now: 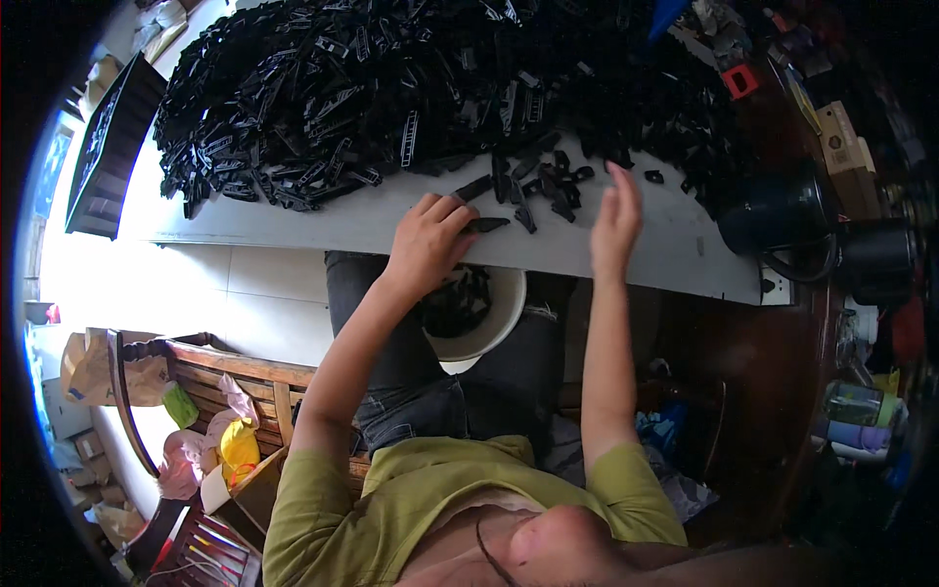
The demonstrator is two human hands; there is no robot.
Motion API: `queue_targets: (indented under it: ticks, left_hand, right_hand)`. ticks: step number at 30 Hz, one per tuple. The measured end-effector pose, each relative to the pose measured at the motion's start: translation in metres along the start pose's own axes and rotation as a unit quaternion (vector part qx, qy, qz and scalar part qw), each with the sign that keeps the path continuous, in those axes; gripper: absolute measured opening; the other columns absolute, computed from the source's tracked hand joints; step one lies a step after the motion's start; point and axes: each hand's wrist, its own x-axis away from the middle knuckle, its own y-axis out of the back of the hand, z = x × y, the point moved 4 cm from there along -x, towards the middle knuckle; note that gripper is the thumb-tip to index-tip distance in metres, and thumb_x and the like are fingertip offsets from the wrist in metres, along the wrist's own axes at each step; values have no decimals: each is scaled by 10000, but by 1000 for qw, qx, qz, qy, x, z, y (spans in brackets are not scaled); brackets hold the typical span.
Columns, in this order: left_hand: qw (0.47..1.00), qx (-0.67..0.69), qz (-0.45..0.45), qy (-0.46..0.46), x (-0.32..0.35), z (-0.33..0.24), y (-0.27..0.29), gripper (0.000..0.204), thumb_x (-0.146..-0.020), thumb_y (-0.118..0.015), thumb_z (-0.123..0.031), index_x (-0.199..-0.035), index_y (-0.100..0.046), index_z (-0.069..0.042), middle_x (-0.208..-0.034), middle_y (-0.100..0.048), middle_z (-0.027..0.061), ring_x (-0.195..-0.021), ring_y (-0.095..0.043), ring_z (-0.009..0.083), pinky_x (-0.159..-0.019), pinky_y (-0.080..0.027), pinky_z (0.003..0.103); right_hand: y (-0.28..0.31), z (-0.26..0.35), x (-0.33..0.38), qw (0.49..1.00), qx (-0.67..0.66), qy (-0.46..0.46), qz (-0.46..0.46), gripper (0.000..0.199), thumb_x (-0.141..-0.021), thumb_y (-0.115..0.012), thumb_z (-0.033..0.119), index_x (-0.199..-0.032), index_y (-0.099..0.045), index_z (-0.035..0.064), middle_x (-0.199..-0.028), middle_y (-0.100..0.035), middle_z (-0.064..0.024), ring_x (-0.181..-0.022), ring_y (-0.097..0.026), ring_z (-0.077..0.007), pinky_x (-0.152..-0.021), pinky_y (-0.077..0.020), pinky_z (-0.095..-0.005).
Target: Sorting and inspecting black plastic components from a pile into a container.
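Note:
A large heap of small black plastic parts covers the table in front of me. At the table's near edge my left hand is closed, its fingers curled round a slim black plastic part whose tip sticks out to the right. Just beyond those fingers lies another black part. My right hand is held over the table to the right, fingers stretched out and nothing visible in it. Between the hands is a loose cluster of black parts.
A white bucket with black parts inside stands between my legs, under the edge of the white table. A black crate leans at the left. Dark mugs and a red box are at the right. A wooden bench stands left.

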Motion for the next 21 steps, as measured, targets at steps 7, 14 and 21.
queue_targets:
  ticks: [7,14,21]
  left_hand:
    - [990,84,90,62,1,5,-8,362,-712,-731,-44,-1019,-541,-73,-956,-587,100,-887,-555,324,-770,-467,394]
    - [918,350,22,187,3,18,-15,407,-750,-735,11,-1104,-544,-51,-930,-590,50,-952,-578,163,-808,-458,281]
    - [940,307,70,133,8,13,-10,251,-726,-728,26,-963,-657,-19,-1021,-636,85,-960,-618,224,-805,-500,332]
  right_hand:
    - [-6,8,1,990,9,-4,143,227,-814,-627,-2,-1038,-652,31,-971,-617,-104,-700,-576,-170,-639,-467,-276]
    - [-18,-2,-8,980,75,-27,183,348,-781,-678,-16,-1117,-618,55,-887,-587,-83,-678,-561,-145,-655,-479,-271]
    - [-5,52,54,958,-180,-69,212,254,-762,-702,14,-1013,-662,21,-958,-630,-89,-865,-617,-214,-778,-486,-304]
